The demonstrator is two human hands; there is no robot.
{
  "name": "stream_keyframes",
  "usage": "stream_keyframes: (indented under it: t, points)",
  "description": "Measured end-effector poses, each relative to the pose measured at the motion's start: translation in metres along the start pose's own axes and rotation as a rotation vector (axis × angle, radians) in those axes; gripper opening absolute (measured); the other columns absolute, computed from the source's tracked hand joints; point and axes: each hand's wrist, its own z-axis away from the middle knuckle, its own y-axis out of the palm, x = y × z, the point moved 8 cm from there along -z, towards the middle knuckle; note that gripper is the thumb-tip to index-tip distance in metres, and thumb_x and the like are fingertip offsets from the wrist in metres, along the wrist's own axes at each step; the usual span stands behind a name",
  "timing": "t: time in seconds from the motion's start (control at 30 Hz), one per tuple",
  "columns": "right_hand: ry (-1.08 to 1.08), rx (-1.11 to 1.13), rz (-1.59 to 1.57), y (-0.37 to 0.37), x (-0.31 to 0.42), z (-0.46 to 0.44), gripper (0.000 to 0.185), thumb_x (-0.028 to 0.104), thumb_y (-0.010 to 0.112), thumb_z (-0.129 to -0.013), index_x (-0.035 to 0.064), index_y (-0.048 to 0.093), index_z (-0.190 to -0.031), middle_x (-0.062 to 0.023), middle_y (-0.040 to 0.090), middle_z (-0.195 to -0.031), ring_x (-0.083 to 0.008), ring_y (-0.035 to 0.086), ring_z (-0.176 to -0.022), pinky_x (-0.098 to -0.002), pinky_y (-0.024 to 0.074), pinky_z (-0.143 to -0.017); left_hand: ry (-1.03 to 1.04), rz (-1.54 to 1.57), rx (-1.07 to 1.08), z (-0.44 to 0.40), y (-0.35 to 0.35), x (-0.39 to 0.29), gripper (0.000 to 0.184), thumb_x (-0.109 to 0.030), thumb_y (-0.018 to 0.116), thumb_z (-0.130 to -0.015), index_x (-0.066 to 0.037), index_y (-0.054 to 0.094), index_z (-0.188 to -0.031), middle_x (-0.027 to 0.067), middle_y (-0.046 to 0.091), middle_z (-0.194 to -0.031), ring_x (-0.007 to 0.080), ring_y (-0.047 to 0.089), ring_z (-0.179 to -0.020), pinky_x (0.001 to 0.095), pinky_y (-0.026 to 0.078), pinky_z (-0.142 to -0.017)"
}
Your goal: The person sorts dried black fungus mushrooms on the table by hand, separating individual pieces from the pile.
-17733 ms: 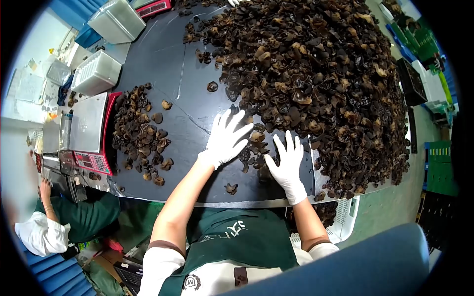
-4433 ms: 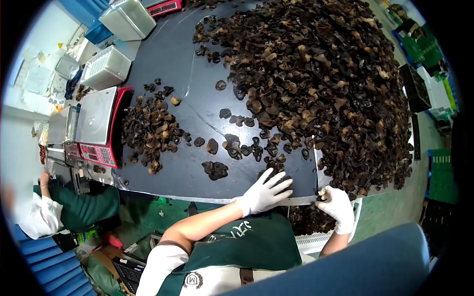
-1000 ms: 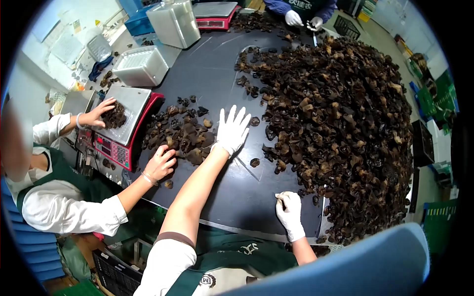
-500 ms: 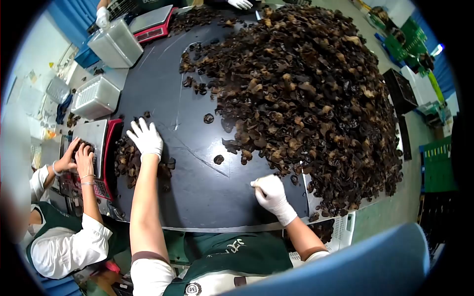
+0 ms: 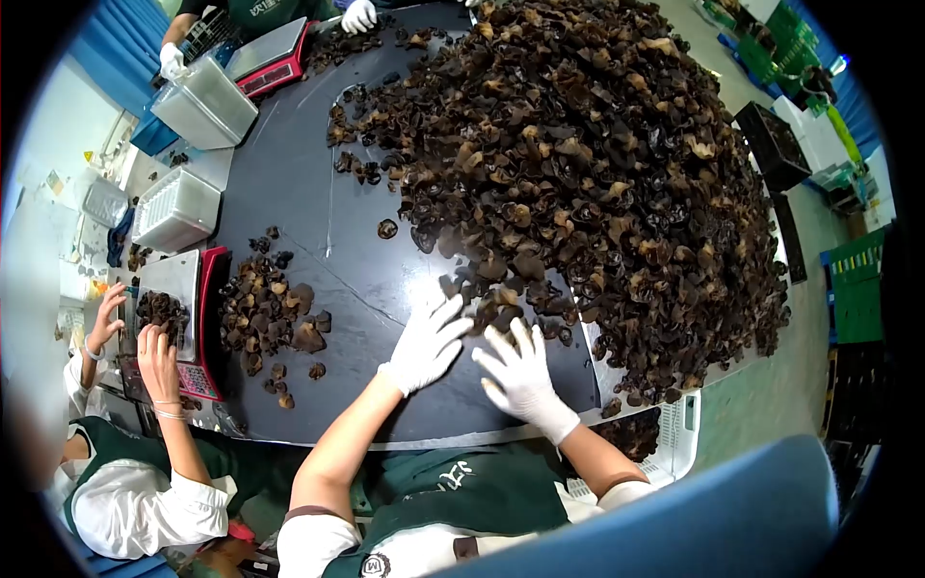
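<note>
My left hand, in a white glove, is spread over the dark table top, its fingertips beside some loose dark fungus pieces. My right hand, also gloved, has its fingers apart at the near side of those same pieces. Behind both hands rises a large heap of brown-black fungus. A smaller pile lies to the left, next to a red scale with more fungus on its plate.
At the left, a co-worker's bare hands are by the scale. Clear plastic boxes stand behind it. Across the table are another red scale and gloved hands. A white crate sits below the near right edge.
My left hand has moved right from the small pile to the pieces by the heap. My right hand has opened from a closed shape. Several fungus pieces now lie between the heap and my hands.
</note>
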Motion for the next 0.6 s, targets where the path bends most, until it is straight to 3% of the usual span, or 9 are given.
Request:
stream_keyframes:
  t: [0.1, 0.2, 0.23, 0.27, 0.33, 0.37, 0.47, 0.53, 0.6]
  points:
    - [-0.077, -0.076, -0.119, -0.017, 0.014, 0.016, 0.035, 0.026, 0.074, -0.075, 0.0227, 0.071, -0.109, -0.0039, 0.06, -0.135, -0.039, 0.044, -0.131, -0.063, 0.0255, -0.113, 0.072, -0.07, -0.017, 0.034, -0.011, -0.029, 0.042, -0.021, 0.066, -0.083, -0.018, 0.067, -0.125, 0.0124, 0.051, -0.147, 0.0436, 0.036, -0.14, 0.0598, 0.02, -0.119]
    - [0.084, -0.167, -0.193, -0.046, -0.017, -0.004, 0.03, 0.018, 0.072, -0.073, 0.0168, 0.071, -0.103, -0.0061, 0.065, -0.125, -0.0333, 0.048, -0.127, -0.0567, 0.0282, -0.112, -0.088, -0.062, -0.197, 0.036, -0.025, -0.017, 0.042, -0.022, 0.061, -0.086, -0.018, 0.066, -0.128, 0.0139, 0.051, -0.145, 0.0456, 0.038, -0.137, 0.062, 0.022, -0.115]
    - [0.138, -0.314, -0.089, -0.053, -0.03, -0.007, 0.036, 0.019, 0.073, -0.073, 0.0142, 0.069, -0.109, -0.0103, 0.061, -0.131, -0.0345, 0.047, -0.127, -0.0563, 0.0291, -0.111, -0.143, -0.155, -0.221, 0.032, -0.026, -0.009, 0.044, -0.021, 0.06, -0.086, -0.017, 0.063, -0.13, 0.0151, 0.048, -0.146, 0.0472, 0.036, -0.136, 0.0619, 0.024, -0.114]
    - [0.23, -0.343, -0.02, -0.054, -0.042, -0.01, 0.05, 0.027, 0.074, -0.076, 0.0145, 0.065, -0.123, -0.0155, 0.051, -0.144, -0.0412, 0.041, -0.133, -0.0604, 0.0248, -0.113, -0.265, -0.097, -0.232, 0.028, -0.025, 0.004, 0.047, -0.024, 0.06, -0.089, -0.017, 0.06, -0.136, 0.0162, 0.044, -0.149, 0.0494, 0.032, -0.138, 0.0643, 0.023, -0.114]
    - [0.337, -0.225, 0.074, -0.04, -0.056, -0.02, 0.064, 0.037, 0.074, -0.079, 0.0159, 0.057, -0.137, -0.0187, 0.039, -0.154, -0.0487, 0.032, -0.139, -0.0651, 0.018, -0.115, -0.309, -0.226, -0.161, 0.016, -0.02, 0.007, 0.052, -0.032, 0.061, -0.091, -0.019, 0.055, -0.141, 0.0165, 0.042, -0.151, 0.0509, 0.028, -0.14, 0.0674, 0.021, -0.112]
    - [0.314, -0.17, 0.056, -0.028, -0.052, -0.021, 0.069, 0.044, 0.071, -0.081, 0.0171, 0.054, -0.142, -0.0201, 0.036, -0.156, -0.052, 0.026, -0.141, -0.0681, 0.0119, -0.115, -0.233, -0.239, -0.088, 0.014, -0.013, 0.005, 0.056, -0.04, 0.061, -0.091, -0.023, 0.053, -0.143, 0.0166, 0.039, -0.153, 0.0514, 0.026, -0.142, 0.0704, 0.021, -0.111]
    - [0.122, -0.072, 0.017, -0.004, -0.012, -0.014, 0.066, 0.045, 0.07, -0.081, 0.0176, 0.057, -0.139, -0.0174, 0.041, -0.153, -0.0506, 0.029, -0.141, -0.0707, 0.0137, -0.114, -0.211, -0.232, 0.113, 0.02, 0.005, 0.001, 0.06, -0.043, 0.065, -0.085, -0.026, 0.055, -0.142, 0.0168, 0.034, -0.157, 0.0503, 0.028, -0.142, 0.071, 0.022, -0.111]
    - [0.016, 0.065, -0.084, 0.011, 0.017, -0.007, 0.062, 0.044, 0.069, -0.082, 0.0173, 0.059, -0.137, -0.0156, 0.044, -0.151, -0.0491, 0.031, -0.14, -0.0702, 0.0154, -0.114, -0.249, -0.207, 0.057, 0.029, -0.012, -0.003, 0.052, -0.037, 0.068, -0.084, -0.022, 0.062, -0.134, 0.0161, 0.037, -0.156, 0.0493, 0.029, -0.142, 0.0666, 0.022, -0.113]
    - [-0.081, 0.068, -0.161, 0.013, 0.041, 0.003, 0.053, 0.041, 0.068, -0.084, 0.0165, 0.063, -0.131, -0.0143, 0.049, -0.147, -0.0444, 0.036, -0.139, -0.0673, 0.0174, -0.115, -0.311, -0.194, -0.017, 0.053, -0.021, 0.011, 0.044, -0.031, 0.067, -0.086, -0.017, 0.065, -0.127, 0.0161, 0.04, -0.154, 0.0464, 0.031, -0.142, 0.0624, 0.023, -0.115]
